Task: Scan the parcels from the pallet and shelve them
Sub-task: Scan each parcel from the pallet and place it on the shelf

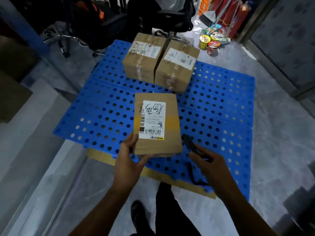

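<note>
My left hand (127,157) grips the labelled cardboard parcel (172,133) by its near corner over the blue pallet (102,113); my right hand (211,166) clasps a black scanner (189,143) just right of it.

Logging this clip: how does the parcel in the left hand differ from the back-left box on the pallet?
The held parcel is flat and thin; the back box is deeper, blockier. The left hand grips the held parcel above the pallet; the back box rests on it, against a neighbour. Both are brown cardboard with white labels.
</note>
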Motion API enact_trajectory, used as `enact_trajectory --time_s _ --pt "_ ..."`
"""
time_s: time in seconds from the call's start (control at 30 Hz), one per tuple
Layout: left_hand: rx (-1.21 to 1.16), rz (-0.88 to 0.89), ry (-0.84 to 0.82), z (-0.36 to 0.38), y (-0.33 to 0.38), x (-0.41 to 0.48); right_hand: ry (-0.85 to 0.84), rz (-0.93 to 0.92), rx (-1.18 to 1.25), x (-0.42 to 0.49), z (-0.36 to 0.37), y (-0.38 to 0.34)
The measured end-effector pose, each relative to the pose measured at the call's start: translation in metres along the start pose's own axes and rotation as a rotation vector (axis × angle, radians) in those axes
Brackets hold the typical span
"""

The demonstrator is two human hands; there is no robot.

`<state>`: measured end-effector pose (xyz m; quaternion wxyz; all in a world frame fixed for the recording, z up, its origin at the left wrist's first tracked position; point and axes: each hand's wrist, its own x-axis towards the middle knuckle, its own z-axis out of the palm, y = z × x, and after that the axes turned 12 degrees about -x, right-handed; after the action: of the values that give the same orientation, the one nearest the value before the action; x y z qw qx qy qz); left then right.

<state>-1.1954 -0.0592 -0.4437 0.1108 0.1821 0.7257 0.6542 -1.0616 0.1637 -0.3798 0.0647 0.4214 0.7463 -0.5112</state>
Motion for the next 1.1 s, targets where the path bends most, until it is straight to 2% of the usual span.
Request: enact_trajectory --time_s 0.13,0.27,0.33,0.43,0.53,0.67,0.83,1.1 --pt "0.047 -0.066 -0.009 -0.020 -0.013 -0.030 0.021 0.018 -0.068 -0.020 0.027 0.009" --pt "0.119 0.025 -0.028 -0.023 -0.022 -0.032 0.012 -0.066 -0.206 -0.032 0.024 -0.003" --pt "0.156 0.058 -0.030 -0.020 -0.024 -0.028 0.045 -0.187 -0.397 -0.034 0.014 -0.014" --pt "0.187 -0.022 -0.071 -0.015 -0.028 -0.025 0.042 -0.395 -0.795 -0.036 0.002 -0.033" --pt "0.181 -0.051 -0.047 -0.013 -0.031 -0.024 0.006 -0.487 -1.117 -0.038 -0.004 -0.053" --pt "0.213 -0.039 -0.026 -0.012 -0.029 -0.022 0.096 -0.605 -1.410 -0.040 -0.008 -0.072" --pt "0.217 -0.036 -0.025 -0.011 -0.028 -0.024 0.132 -0.613 -1.581 -0.046 -0.015 -0.079" --pt "0.169 -0.076 -0.029 -0.012 -0.030 -0.023 0.090 -0.593 -1.609 -0.040 -0.019 -0.069"
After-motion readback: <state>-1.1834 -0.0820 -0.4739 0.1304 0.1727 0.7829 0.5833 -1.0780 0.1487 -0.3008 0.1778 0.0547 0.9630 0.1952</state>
